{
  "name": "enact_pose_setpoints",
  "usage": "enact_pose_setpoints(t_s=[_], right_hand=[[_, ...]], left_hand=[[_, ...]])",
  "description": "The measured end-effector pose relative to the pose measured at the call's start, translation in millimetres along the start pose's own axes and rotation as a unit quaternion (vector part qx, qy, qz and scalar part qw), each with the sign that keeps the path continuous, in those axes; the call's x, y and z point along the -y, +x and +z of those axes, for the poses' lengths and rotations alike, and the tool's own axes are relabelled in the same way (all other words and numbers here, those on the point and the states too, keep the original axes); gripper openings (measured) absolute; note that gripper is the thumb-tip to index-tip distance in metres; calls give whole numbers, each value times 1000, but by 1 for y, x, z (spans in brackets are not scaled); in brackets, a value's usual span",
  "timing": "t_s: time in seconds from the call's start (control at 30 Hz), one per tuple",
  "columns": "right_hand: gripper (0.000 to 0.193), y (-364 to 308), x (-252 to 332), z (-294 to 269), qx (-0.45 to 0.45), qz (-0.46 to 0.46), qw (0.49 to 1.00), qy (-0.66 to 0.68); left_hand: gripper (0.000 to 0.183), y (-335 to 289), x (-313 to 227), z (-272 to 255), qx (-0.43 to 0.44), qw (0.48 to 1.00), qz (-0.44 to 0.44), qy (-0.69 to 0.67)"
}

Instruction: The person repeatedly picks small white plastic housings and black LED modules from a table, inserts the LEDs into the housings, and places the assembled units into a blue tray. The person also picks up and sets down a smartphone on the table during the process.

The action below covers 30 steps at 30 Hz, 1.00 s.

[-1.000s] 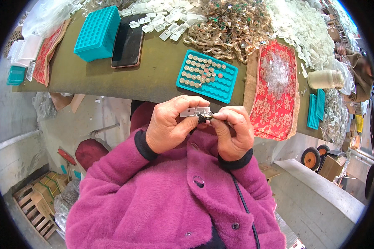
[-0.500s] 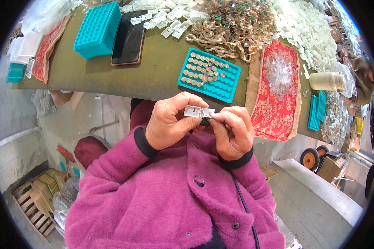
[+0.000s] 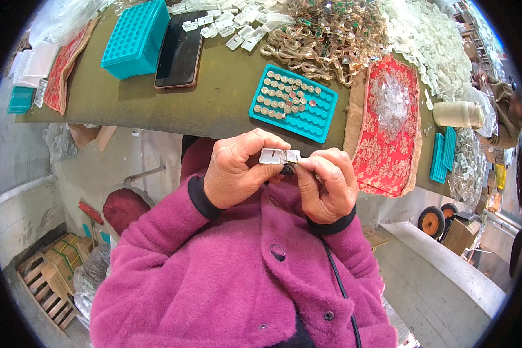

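Note:
A small white plastic case (image 3: 271, 156), spread open in two halves, is pinched between the thumb and index finger of my left hand (image 3: 233, 171). At the case's right half, the fingertips of my right hand (image 3: 330, 184) press together. Whatever they grip there is too small to make out; a little metal and something dark show beside them. Just beyond my hands lies a teal tray (image 3: 308, 129) with round hollows. Rows of silvery button cells (image 3: 271, 97) fill its left part, and a few lie loose on top near the middle.
Behind the tray are heaped clear wire strands (image 3: 330, 35) and white plastic pieces (image 3: 429, 52). A red patterned cloth (image 3: 383, 156) holds small transparent parts. At the left are stacked teal trays (image 3: 134, 40) and a phone (image 3: 180, 55); a jar (image 3: 458, 114) stands right.
The white case has shifted very slightly to the right in my left hand. My right fingertips have moved a little at its right end. The tray and cells look the same.

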State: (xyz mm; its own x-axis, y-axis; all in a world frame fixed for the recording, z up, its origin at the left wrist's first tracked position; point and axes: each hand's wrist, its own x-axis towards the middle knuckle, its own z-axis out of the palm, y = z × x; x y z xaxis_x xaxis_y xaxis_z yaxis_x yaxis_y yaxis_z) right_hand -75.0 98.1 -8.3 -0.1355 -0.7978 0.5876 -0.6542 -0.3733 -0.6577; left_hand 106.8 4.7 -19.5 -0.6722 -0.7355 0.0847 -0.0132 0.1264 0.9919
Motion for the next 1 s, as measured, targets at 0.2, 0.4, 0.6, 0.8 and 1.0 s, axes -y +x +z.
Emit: enact_pose_setpoints(t_s=[0.2, 0.4, 0.6, 0.8, 1.0], right_hand=[[27, 0, -7, 0, 24, 4, 999, 46], [33, 0, -18, -8, 85, -42, 995, 43], [33, 2, -15, -10, 89, -34, 995, 27], [30, 1, -12, -8, 77, -48, 995, -42], [29, -7, -1, 1, 21, 15, 1000, -12]], left_hand=[[30, -1, 4, 3, -9, 992, -32, -121], [28, -2, 4, 0, 22, 944, -129, -302], [29, -1, 2, -5, 43, 944, -146, -293], [29, -1, -1, -2, 24, 935, -165, -312], [32, -2, -3, -3, 8, 917, -183, -353]])
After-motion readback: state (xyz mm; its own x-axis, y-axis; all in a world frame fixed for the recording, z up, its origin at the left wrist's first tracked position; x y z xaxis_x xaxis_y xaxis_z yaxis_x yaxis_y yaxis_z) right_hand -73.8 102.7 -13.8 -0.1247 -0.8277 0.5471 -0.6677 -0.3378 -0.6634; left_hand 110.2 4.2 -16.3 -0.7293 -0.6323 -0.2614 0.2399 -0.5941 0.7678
